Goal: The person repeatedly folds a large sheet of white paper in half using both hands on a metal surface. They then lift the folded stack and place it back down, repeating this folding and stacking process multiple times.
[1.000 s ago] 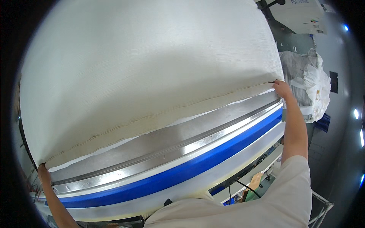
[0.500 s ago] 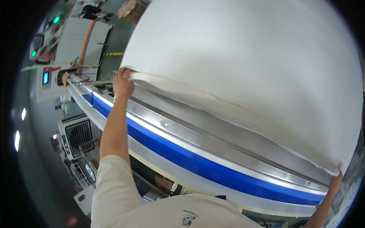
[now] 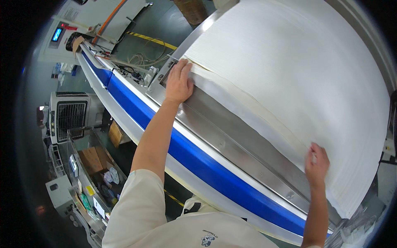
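Nearest the person, a blue strip (image 3: pixel 198 159) slants from upper left to lower right, with a steel ledge (image 3: pixel 221 142) beyond it. The left hand (image 3: pixel 180 82) rests, fingers together, at the white cloth (image 3: pixel 289 74)'s left corner; whether it pinches the edge, I cannot tell. The right hand (image 3: pixel 317 165), fingers curled, is over the cloth near the edge's other end, its grip unclear. The cloth spreads away from both hands, its long near edge roughly following the ledge; the left hand is closer to a corner. Farther off is a brown carton (image 3: pixel 192 10).
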